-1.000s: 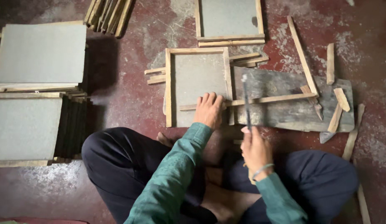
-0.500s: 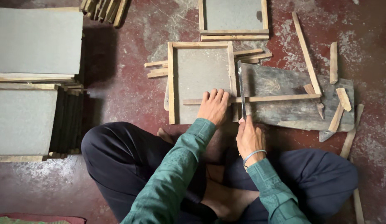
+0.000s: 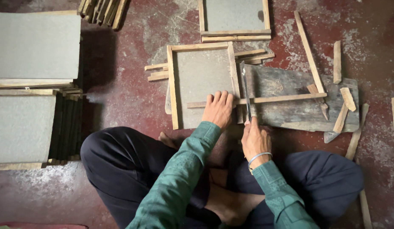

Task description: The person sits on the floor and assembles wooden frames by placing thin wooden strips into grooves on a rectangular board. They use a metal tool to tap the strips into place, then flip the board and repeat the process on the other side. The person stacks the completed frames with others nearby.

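Note:
A grey slate in a wooden frame (image 3: 202,76) lies on the floor in front of my crossed legs. My left hand (image 3: 219,109) presses flat on a thin wooden strip (image 3: 286,99) that lies across the frame and a worn wooden board (image 3: 296,101). My right hand (image 3: 255,141) grips the handle of a long narrow blade (image 3: 245,87). The blade stands on edge, pointing away from me, and crosses the strip just right of the frame's side.
Stacks of framed grey slates (image 3: 34,46) stand at the left, with another stack (image 3: 23,129) below. One more framed slate (image 3: 233,17) lies at the top. Loose wooden strips (image 3: 309,51) and short offcuts (image 3: 345,106) are scattered at the right.
My right hand has moved forward and brought the blade down onto the strip. My left hand has kept its place on the strip.

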